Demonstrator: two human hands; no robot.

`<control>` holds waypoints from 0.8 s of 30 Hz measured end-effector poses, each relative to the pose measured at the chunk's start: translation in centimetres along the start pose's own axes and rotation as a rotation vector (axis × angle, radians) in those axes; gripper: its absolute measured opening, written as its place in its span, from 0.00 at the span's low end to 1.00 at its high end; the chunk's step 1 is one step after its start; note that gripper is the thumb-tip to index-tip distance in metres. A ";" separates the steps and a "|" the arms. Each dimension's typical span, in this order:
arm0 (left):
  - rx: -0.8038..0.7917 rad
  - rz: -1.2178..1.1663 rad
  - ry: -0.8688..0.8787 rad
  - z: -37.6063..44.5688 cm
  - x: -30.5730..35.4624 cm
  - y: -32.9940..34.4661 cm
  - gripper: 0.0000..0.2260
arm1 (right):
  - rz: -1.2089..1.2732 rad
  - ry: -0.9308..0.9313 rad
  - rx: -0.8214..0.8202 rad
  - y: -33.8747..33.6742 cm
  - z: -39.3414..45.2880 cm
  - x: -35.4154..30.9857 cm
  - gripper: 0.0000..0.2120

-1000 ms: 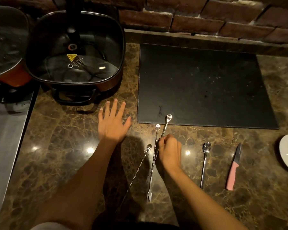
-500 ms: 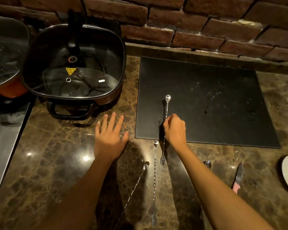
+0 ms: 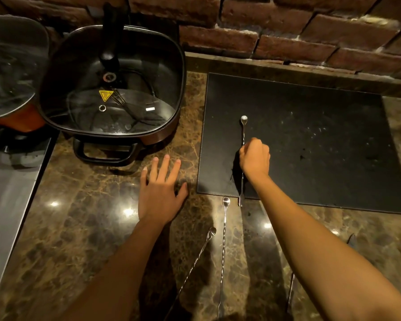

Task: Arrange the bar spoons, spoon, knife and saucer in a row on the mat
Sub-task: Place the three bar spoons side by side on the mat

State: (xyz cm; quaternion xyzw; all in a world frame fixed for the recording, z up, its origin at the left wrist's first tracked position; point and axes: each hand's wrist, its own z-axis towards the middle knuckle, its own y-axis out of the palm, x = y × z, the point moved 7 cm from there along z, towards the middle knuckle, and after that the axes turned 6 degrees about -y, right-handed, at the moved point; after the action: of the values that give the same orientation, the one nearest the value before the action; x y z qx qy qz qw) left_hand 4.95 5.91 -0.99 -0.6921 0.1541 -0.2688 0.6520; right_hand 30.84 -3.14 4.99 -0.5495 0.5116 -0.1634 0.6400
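Placing first bar spoon [image 3: 242, 133]: my right hand [image 3: 255, 157] grip pinched shut on its stem over mat [image 3: 322, 140], fork end overhanging toward me; next lower, release; left hand [image 3: 159, 193] flat, open, empty on table [image 3: 83, 216].

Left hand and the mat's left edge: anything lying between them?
No. In the head view, only bare marble countertop separates the left hand from the mat.

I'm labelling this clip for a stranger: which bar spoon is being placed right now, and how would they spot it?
Find the black mat on the marble counter. Near its left edge the right hand pinches a bar spoon, bowl pointing at the brick wall. Unlike the two bar spoons on the counter, it lies on the mat.
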 end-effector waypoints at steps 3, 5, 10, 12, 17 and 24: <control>-0.007 -0.009 0.000 0.0 0.0 0.0 0.30 | -0.006 -0.010 0.027 -0.1 -0.1 0.2 0.05; -0.009 -0.015 0.001 0.1 0.0 0.1 0.30 | -0.009 -0.006 0.044 -0.1 -0.1 0.3 0.04; -0.005 -0.009 0.002 0.0 -0.1 0.1 0.30 | -0.002 -0.009 0.043 0.1 -0.1 0.4 0.04; 0.002 -0.005 0.007 0.0 -0.1 0.0 0.30 | 0.005 -0.017 0.042 0.0 -0.2 0.5 0.05; 0.044 0.003 0.024 -0.1 0.1 -0.1 0.29 | 0.093 -0.016 0.042 -0.6 -1.1 0.9 0.07; 0.150 -0.025 0.063 -0.5 0.2 -0.7 0.27 | 0.253 0.007 -0.057 -0.2 -11.6 3.9 0.07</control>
State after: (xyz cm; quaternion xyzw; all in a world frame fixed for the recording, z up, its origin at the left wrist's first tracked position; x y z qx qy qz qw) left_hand 4.80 5.47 -0.25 -0.6345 0.1453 -0.3095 0.6932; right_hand 22.85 -12.43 4.83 -0.4979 0.5835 -0.0685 0.6380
